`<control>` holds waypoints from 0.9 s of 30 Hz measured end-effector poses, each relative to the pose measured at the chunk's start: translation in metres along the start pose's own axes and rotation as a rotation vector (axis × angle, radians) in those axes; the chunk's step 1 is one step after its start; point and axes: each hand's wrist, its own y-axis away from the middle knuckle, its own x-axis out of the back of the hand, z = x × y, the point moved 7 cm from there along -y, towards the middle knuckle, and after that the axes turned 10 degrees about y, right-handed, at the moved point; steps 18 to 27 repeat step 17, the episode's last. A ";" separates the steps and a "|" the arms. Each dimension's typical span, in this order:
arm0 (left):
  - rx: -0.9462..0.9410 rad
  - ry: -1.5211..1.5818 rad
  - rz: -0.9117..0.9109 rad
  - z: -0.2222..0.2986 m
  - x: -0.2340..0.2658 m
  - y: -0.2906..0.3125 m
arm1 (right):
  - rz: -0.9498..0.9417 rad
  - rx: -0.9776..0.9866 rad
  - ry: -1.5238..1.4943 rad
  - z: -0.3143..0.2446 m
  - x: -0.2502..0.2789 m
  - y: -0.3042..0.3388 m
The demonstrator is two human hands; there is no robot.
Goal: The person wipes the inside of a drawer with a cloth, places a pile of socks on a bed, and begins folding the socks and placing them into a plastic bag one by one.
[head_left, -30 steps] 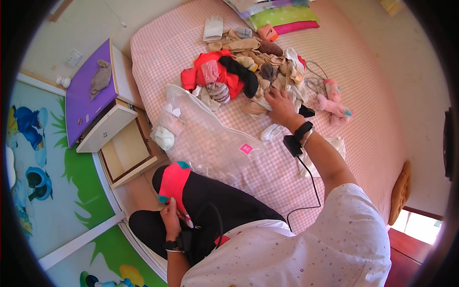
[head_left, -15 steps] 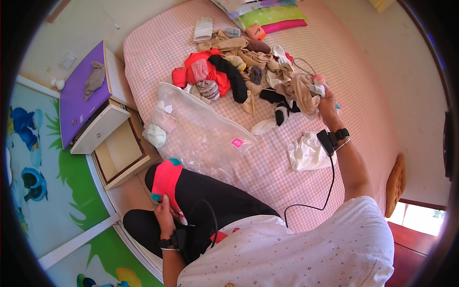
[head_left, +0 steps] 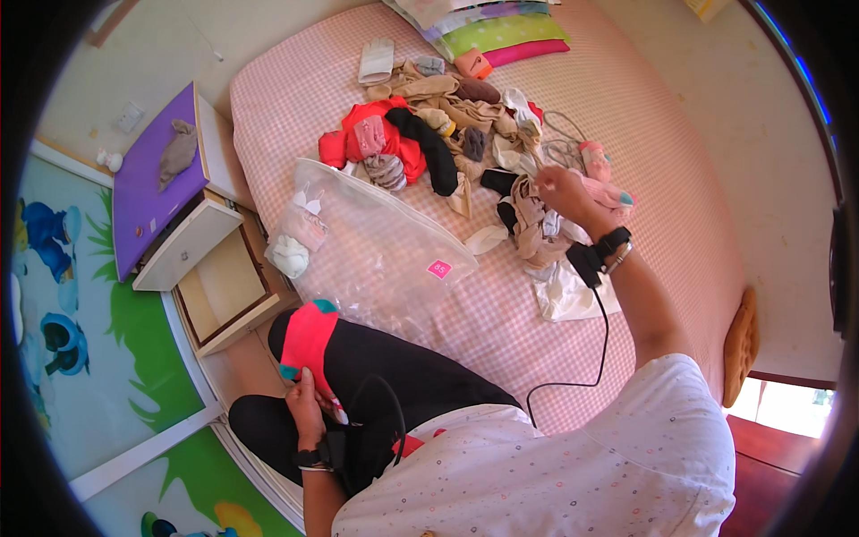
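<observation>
My left hand (head_left: 308, 413) is closed on a red sock (head_left: 310, 338) with a teal toe and heel, which lies across my raised thigh. Over the bed, my right hand (head_left: 569, 193) has its fingers curled at the top of a heap of beige stockings (head_left: 535, 219); what they pinch, if anything, is hidden. Beside that wrist lie pink socks (head_left: 608, 193), one with a teal tip. A black sock (head_left: 501, 181) pokes out left of the stockings. Under my right wrist, a white cloth piece (head_left: 580, 300) is partly covered by the heap.
Farther off lies a pile of stockings and socks with a long black sock (head_left: 429, 148) and red clothing (head_left: 371, 121). A clear zip bag (head_left: 385, 237) holds a few light garments. An open drawer (head_left: 224, 286) juts out at the left. A black cable (head_left: 573, 385) runs from my right wrist.
My right hand has moved left, and the beige stockings have shifted left and nearer, onto the white cloth. More of the pink socks shows now. My left hand stays on the red sock.
</observation>
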 end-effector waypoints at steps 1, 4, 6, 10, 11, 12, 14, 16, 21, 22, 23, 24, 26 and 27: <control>-0.002 -0.003 0.002 0.000 0.001 -0.001 | 0.001 0.001 -0.004 -0.011 -0.007 -0.011; 0.008 -0.003 0.029 -0.005 0.005 -0.002 | 0.139 0.048 0.110 -0.034 -0.028 -0.039; 0.000 -0.016 0.030 -0.004 0.002 -0.002 | -0.012 -0.091 0.459 -0.016 -0.074 -0.052; -0.005 -0.006 0.025 -0.002 -0.003 0.000 | -0.049 -0.262 0.055 0.034 -0.078 -0.047; -0.004 -0.004 0.031 0.000 -0.003 -0.001 | -0.055 -0.265 0.059 0.036 -0.071 -0.045; -0.003 -0.002 0.035 0.000 -0.003 -0.001 | -0.013 -0.365 -0.348 0.044 -0.064 -0.041; 0.003 -0.019 0.033 -0.001 0.001 -0.002 | 0.006 -0.474 -0.934 0.056 -0.054 -0.033; -0.012 -0.035 0.014 -0.003 0.003 -0.006 | -0.025 -0.442 -1.124 0.063 -0.040 -0.026; -0.001 -0.029 0.028 -0.002 0.001 -0.006 | -0.067 -0.398 -1.319 0.052 -0.026 -0.023; -0.001 -0.029 0.028 -0.002 0.001 -0.006 | -0.067 -0.398 -1.319 0.052 -0.026 -0.023; -0.001 -0.029 0.028 -0.002 0.001 -0.006 | -0.067 -0.398 -1.319 0.052 -0.026 -0.023; -0.001 -0.029 0.028 -0.002 0.001 -0.006 | -0.067 -0.398 -1.319 0.052 -0.026 -0.023; -0.001 -0.029 0.028 -0.002 0.001 -0.006 | -0.067 -0.398 -1.319 0.052 -0.026 -0.023; -0.001 -0.029 0.028 -0.002 0.001 -0.006 | -0.067 -0.398 -1.319 0.052 -0.026 -0.023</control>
